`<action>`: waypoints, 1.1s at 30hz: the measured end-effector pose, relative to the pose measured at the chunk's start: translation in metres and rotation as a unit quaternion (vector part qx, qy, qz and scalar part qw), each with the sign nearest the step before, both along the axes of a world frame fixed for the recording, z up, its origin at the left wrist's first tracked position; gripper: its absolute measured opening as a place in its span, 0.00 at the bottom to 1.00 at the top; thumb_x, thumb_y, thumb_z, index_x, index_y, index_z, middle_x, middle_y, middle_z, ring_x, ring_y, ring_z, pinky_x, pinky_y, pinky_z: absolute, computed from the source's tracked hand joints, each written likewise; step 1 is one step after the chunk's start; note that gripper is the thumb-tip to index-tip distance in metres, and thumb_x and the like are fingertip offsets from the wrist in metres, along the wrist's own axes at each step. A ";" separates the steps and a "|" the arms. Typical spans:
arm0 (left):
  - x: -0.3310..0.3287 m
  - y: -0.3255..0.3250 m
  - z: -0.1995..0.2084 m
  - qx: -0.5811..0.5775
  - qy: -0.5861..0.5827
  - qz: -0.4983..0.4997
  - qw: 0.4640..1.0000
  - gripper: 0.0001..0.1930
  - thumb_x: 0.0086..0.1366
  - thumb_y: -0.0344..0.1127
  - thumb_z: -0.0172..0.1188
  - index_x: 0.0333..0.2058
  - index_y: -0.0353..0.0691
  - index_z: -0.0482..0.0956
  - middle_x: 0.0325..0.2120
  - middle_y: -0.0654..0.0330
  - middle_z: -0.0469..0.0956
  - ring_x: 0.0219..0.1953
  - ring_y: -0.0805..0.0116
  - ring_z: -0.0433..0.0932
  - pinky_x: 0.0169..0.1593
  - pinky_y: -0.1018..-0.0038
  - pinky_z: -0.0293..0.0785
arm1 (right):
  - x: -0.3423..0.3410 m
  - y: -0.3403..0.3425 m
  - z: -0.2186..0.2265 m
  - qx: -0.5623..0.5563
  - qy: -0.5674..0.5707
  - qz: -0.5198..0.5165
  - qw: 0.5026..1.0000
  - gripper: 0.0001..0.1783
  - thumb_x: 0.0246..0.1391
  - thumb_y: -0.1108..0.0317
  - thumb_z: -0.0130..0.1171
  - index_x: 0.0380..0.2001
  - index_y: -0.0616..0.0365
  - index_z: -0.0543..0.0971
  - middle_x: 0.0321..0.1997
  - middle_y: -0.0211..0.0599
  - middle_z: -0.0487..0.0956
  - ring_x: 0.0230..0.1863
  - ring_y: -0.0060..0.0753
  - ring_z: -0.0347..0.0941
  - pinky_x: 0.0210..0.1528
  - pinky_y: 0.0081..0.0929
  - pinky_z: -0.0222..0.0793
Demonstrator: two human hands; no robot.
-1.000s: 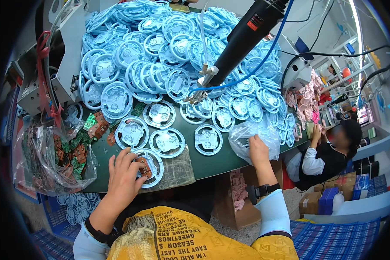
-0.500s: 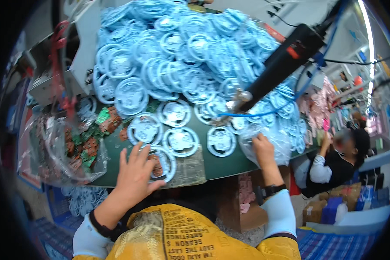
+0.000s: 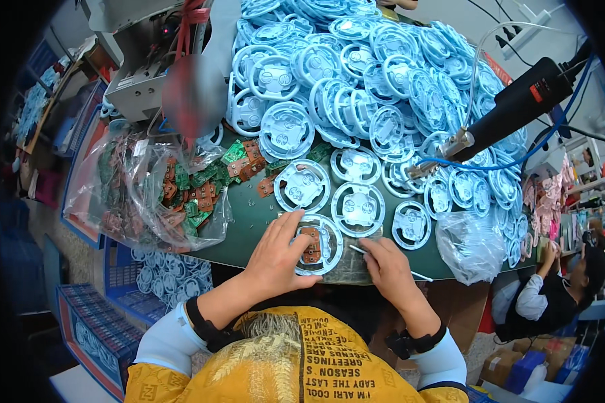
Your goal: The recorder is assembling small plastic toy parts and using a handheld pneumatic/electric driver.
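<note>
My left hand (image 3: 274, 258) spans the left side of a light-blue plastic toy steering wheel (image 3: 331, 258), fingertips at its upper rim and thumb at its lower rim. A small reddish-brown circuit board (image 3: 311, 247) sits inside that wheel, partly hidden by my fingers. Just to the right, my right hand (image 3: 391, 272) is closed on a thin white stick (image 3: 421, 276), whose pale tip points at the wheel. Other wheels lie flat close by: one above (image 3: 302, 186), one at the upper right (image 3: 358, 209) and one farther right (image 3: 411, 225).
A large heap of light-blue wheels (image 3: 356, 60) fills the far side of the green table. At left lies a clear bag of circuit boards (image 3: 188, 195); at right, a crumpled clear bag (image 3: 474, 245). A black electric screwdriver (image 3: 531, 94) hangs at right. A co-worker (image 3: 551, 289) sits beyond.
My right hand has left the clear bag, come in beside the wheel, and now holds the white stick. My left hand has closed around the wheel's rim. The whole view has shifted.
</note>
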State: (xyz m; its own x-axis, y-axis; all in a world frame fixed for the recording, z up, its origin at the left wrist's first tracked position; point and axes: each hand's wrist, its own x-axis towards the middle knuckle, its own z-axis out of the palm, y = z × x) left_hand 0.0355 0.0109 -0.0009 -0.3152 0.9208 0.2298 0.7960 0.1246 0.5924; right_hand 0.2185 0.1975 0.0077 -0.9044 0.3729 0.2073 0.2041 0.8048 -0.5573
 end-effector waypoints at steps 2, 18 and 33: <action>-0.002 -0.003 -0.005 0.035 -0.023 -0.013 0.999 0.35 0.37 0.42 0.81 0.45 0.38 0.74 0.62 0.39 0.61 0.64 0.35 0.61 0.64 0.49 0.61 | -0.005 -0.004 0.000 -0.074 -0.015 0.005 0.997 0.13 0.49 0.78 0.63 0.40 0.59 0.80 0.30 0.41 0.75 0.32 0.47 0.74 0.36 0.36 0.70; -0.006 -0.004 -0.014 0.073 -0.064 -0.051 0.994 0.33 0.38 0.40 0.80 0.44 0.40 0.74 0.63 0.42 0.61 0.66 0.39 0.61 0.66 0.49 0.59 | -0.016 0.002 -0.006 -0.220 -0.015 0.025 0.975 0.06 0.53 0.77 0.63 0.36 0.63 0.81 0.31 0.34 0.76 0.32 0.27 0.73 0.36 0.23 0.67; -0.005 -0.004 -0.016 0.052 -0.063 -0.049 0.995 0.33 0.40 0.41 0.79 0.45 0.42 0.73 0.64 0.43 0.60 0.66 0.38 0.59 0.67 0.53 0.59 | -0.016 0.001 -0.022 -0.136 0.090 0.041 0.986 0.10 0.47 0.80 0.65 0.35 0.59 0.83 0.29 0.39 0.77 0.31 0.41 0.75 0.34 0.31 0.69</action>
